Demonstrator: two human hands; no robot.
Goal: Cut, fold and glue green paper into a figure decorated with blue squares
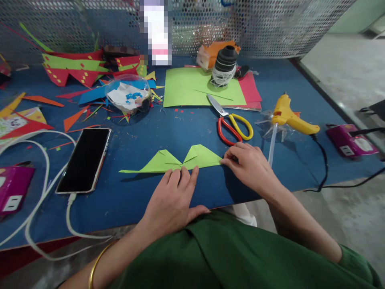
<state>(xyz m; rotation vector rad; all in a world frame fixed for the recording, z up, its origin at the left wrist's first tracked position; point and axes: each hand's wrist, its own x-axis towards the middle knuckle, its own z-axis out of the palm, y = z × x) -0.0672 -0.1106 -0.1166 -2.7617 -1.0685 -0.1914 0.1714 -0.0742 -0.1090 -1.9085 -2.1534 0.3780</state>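
Observation:
A folded lime-green paper (200, 156) lies on the blue table, with two raised peaks and a thin tail at its left end. The fingers of my left hand (171, 194) lie stretched along the paper's near edge, just below the dip between the peaks, with the thumb apart. At the paper's right end, my right hand (248, 166) pinches the pointed tip between thumb and forefinger. Red-and-yellow-handled scissors (224, 118) lie just beyond my right hand, blades pointing away to the left.
A yellow glue gun (291, 116) lies at the right, near a purple box (350, 140). Green sheets (186, 88) lie behind, bearing a black thread-wrapped bottle (225, 64). To the left are a charging phone (86, 160), a bowl (144, 100), paper scraps and red-green paper shapes (63, 74).

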